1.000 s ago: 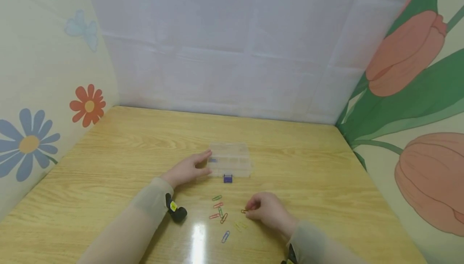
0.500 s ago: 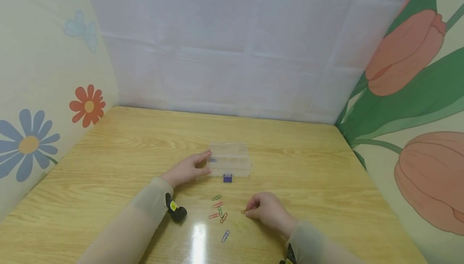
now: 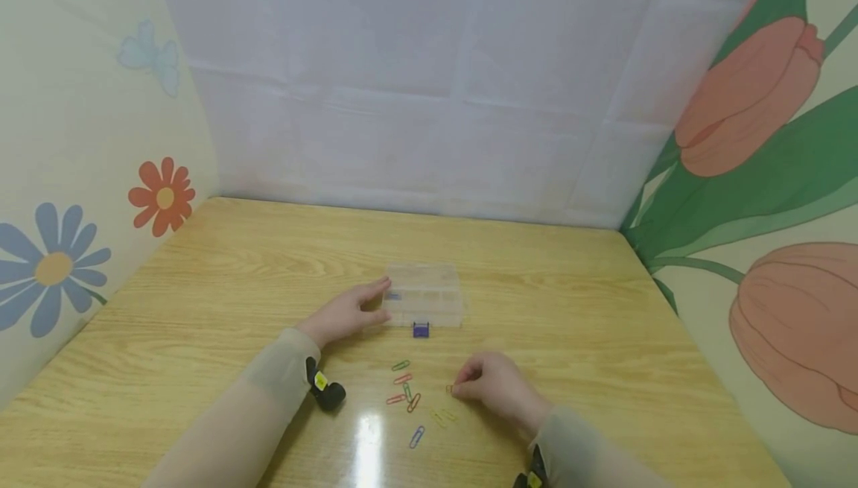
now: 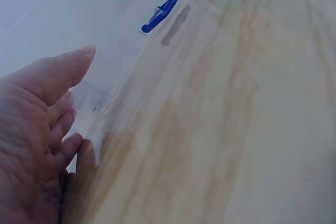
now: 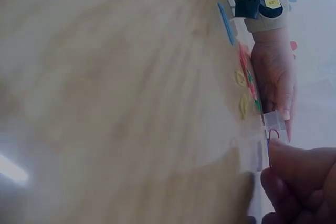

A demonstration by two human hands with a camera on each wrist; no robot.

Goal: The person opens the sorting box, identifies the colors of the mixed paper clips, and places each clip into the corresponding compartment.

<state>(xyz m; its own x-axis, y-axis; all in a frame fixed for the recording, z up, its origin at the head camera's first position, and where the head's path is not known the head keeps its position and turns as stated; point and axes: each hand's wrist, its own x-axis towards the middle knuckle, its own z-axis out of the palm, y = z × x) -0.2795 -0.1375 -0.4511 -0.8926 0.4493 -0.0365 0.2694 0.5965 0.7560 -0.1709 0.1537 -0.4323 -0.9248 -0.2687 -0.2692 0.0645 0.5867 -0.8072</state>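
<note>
Reddish wire paperclip (image 5: 274, 130): my right hand (image 3: 494, 387) pinched it. Left hand (image 3: 345, 314): lay, fingers parted, at the clear plastic compartment box (image 3: 425, 278). Yellow wood-grain table (image 3: 576, 302) beneath; creased white cloth (image 3: 402, 100) behind.

One tabletop (image 3: 570, 309) bears one clear box (image 3: 424, 273) with one purple clasp (image 3: 421, 331). At its six o'clock lie eight paper clips (image 3: 407, 392): two green clips (image 3: 401, 365), three reddish clips (image 3: 396, 400), two yellow clips (image 3: 439, 419), one blue clip (image 3: 417, 437). Two hands (image 3: 345, 314) show, the right hand (image 3: 497, 384) at five o'clock pinching a ninth clip (image 3: 449, 389). Painted: two daisies (image 3: 164, 198) at nine, two tulips (image 3: 757, 100) toward three, one butterfly (image 3: 150, 56) at ten.
</note>
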